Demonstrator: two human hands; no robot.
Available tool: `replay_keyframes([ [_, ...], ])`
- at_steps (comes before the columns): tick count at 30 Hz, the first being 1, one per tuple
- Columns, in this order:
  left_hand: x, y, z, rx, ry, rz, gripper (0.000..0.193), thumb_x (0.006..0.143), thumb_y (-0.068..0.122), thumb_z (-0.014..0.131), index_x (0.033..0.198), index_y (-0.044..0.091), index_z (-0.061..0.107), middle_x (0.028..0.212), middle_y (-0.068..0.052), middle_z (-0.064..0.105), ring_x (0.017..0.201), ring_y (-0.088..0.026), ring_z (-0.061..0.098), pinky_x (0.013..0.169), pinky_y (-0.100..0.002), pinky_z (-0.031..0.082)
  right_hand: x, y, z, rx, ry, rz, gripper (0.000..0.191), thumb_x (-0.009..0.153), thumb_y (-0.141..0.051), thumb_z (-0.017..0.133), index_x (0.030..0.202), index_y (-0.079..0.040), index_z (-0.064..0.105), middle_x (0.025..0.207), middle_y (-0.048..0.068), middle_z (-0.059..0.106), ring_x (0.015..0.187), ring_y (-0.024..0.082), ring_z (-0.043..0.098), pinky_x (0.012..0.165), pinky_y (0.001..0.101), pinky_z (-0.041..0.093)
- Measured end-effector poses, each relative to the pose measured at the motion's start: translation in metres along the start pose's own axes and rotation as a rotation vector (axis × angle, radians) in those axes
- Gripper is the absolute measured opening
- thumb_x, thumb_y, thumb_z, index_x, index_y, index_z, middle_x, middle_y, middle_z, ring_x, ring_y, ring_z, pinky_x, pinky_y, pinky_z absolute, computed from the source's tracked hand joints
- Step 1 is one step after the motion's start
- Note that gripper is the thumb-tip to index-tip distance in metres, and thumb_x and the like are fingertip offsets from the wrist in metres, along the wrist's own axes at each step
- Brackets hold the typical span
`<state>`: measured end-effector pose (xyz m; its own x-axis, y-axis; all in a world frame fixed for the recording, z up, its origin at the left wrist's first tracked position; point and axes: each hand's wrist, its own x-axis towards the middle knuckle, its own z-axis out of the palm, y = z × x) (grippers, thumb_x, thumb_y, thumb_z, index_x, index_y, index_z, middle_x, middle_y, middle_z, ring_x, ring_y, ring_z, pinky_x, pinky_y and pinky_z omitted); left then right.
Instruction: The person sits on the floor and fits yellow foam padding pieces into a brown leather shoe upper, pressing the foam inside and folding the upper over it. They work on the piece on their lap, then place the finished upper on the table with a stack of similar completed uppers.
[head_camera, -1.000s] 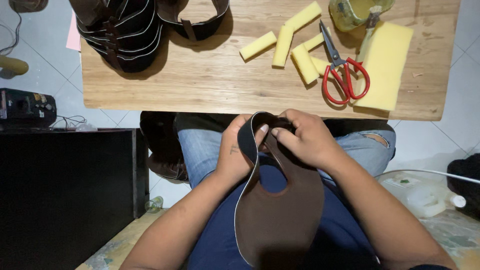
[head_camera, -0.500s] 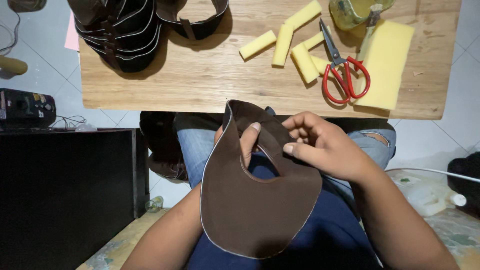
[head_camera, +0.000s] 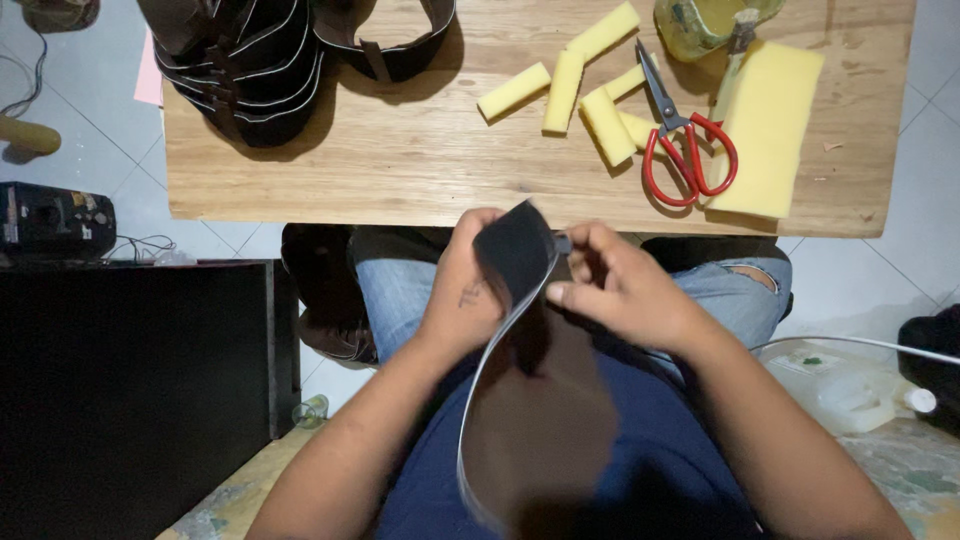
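Head view looks down on a seated person whose two hands hold a dark brown leather piece (head_camera: 535, 400) over the lap, just below the near edge of the wooden worktop (head_camera: 400, 160). Left hand (head_camera: 470, 295) has its grip closed around the upper part of the leather, fingers wrapped over the folded top edge. Right hand (head_camera: 625, 290) pinches the same top edge from the other side, thumb and fingers pressed together on it. The leather curves down from the hands toward the body, its pale cut edge showing along the left side; its lower part is blurred.

On the worktop, well beyond the hands, red-handled scissors (head_camera: 685, 145) lie partly on a yellow sponge sheet (head_camera: 770, 130). Left of the scissors are several cut yellow sponge strips (head_camera: 560, 85). Behind the scissors stands a yellowish glass jar (head_camera: 705, 20). At the far left corner of the worktop sits a stack of dark leather pieces (head_camera: 240, 65), with a leather strap loop (head_camera: 390, 45) beside it.
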<state>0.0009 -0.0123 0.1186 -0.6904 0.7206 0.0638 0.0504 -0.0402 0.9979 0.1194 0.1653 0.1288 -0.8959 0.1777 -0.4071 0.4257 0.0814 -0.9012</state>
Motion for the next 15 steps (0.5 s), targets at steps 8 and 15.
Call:
replay_keyframes([
  [8, 0.026, -0.016, -0.010, -0.739, -0.018, -0.455, 0.037, 0.098, 0.018, 0.063, 0.126, -0.007, 0.061, 0.114, -0.016, 0.073, 0.105, -0.023, 0.067, 0.093, -0.036, 0.055, 0.014, 0.012, -0.005, 0.141, 0.367, -0.132, 0.019, 0.098, -0.006, 0.067, 0.116, -0.002, 0.067, 0.087, 0.003, 0.069, 0.071, 0.015, 0.064, 0.060, 0.0341, 0.053],
  [15, -0.005, -0.027, -0.007, 0.463, -0.049, 0.334, 0.042, 0.085, 0.013, 0.076, 0.124, 0.002, 0.064, 0.120, -0.013, 0.068, 0.112, -0.031, 0.066, 0.097, -0.042, 0.053, 0.019, 0.015, 0.003, 0.017, 0.409, -0.457, 0.021, 0.095, 0.003, 0.067, 0.113, -0.006, 0.061, 0.100, 0.008, 0.068, 0.088, 0.020, 0.066, 0.076, 0.0335, 0.055],
])
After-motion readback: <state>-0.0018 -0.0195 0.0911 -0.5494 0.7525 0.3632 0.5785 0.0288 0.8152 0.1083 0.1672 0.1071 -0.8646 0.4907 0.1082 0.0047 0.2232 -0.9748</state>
